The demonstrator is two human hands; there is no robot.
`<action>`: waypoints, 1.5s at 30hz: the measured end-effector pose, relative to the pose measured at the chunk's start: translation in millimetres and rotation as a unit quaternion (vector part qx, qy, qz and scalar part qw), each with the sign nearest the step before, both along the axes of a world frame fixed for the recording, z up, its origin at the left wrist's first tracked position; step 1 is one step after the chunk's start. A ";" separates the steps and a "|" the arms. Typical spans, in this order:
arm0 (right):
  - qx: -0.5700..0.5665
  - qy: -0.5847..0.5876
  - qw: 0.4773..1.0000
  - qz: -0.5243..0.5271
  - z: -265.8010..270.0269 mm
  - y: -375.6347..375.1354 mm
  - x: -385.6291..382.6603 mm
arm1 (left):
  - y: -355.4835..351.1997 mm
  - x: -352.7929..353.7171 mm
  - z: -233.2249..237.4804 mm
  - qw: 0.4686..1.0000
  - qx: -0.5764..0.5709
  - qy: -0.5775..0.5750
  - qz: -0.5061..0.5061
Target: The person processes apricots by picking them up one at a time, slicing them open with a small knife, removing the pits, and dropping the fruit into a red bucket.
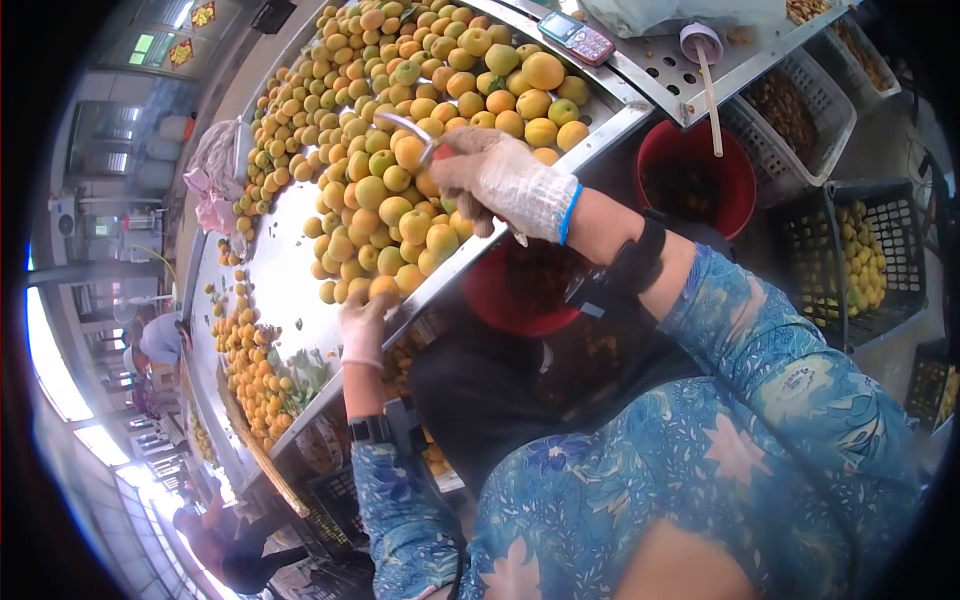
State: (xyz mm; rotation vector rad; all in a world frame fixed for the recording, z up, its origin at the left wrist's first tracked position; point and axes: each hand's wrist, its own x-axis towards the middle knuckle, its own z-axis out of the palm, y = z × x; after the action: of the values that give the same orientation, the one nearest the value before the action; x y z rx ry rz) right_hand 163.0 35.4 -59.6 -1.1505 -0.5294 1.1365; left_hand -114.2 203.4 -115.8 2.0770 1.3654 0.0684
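A big heap of yellow-orange apricots covers the metal table in front of me. My right hand, in a white knitted glove, is closed around the red handle of a curved metal tool, held over the heap near the table edge. The tool's bent metal end points to the left. Lower left, my gloved left hand reaches over the rim, its fingers closed on an apricot at the heap's near edge. Part of its grip is hidden.
One red bucket stands below the table edge, another to its right. A black crate holds yellow-green fruit; a white crate holds brown pieces. A mobile phone and a stick in a cup lie at upper right.
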 end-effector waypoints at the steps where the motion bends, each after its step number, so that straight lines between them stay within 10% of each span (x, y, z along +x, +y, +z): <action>1: 0.022 0.021 0.999 0.022 4.5 -2.9 -3.4 | -1.9 -5.4 0.0 0.989 -0.022 -0.146 0.022; 5: 0.062 0.023 0.996 0.068 11.9 -15.1 -23.8 | -45.9 44.2 54.2 0.851 -0.164 -0.496 0.061; 10: 0.127 -0.226 0.963 -0.079 -26.9 4.4 -45.4 | -40.5 80.0 36.9 0.668 -0.418 -0.615 -0.035; 13: 0.088 -0.281 0.953 -0.073 -13.9 -11.2 -38.5 | -60.1 119.8 36.2 0.689 -0.408 -0.592 0.088; 26: -0.076 -0.483 0.867 -0.090 -19.4 8.3 -37.7 | -51.7 155.9 23.2 0.663 -0.450 -0.591 0.089; 30: -0.092 -0.465 0.878 -0.070 -11.1 13.8 -40.8 | -44.7 147.5 18.7 0.728 -0.339 -0.594 0.044; 31: -0.100 -0.457 0.881 -0.069 -11.9 15.3 -43.7 | -45.1 146.1 16.3 0.850 -0.019 -0.522 -0.069; 33: -0.111 -0.454 0.882 -0.055 -11.2 18.6 -53.2 | -46.2 143.4 15.4 0.794 0.455 -0.361 -0.178; 36: -0.124 -0.452 0.882 -0.040 -14.5 20.1 -66.1 | -59.7 134.4 30.9 0.881 0.245 -0.399 -0.062; 45: -0.087 -0.361 0.928 -0.031 -30.2 23.3 -70.7 | -53.5 129.0 18.9 0.867 0.304 -0.385 -0.088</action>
State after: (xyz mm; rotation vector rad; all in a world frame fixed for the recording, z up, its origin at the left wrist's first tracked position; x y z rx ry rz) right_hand 92.4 58.7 -89.8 -1.7369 -0.9579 0.6830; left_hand 14.8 149.9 -96.9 2.2406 0.6824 1.2500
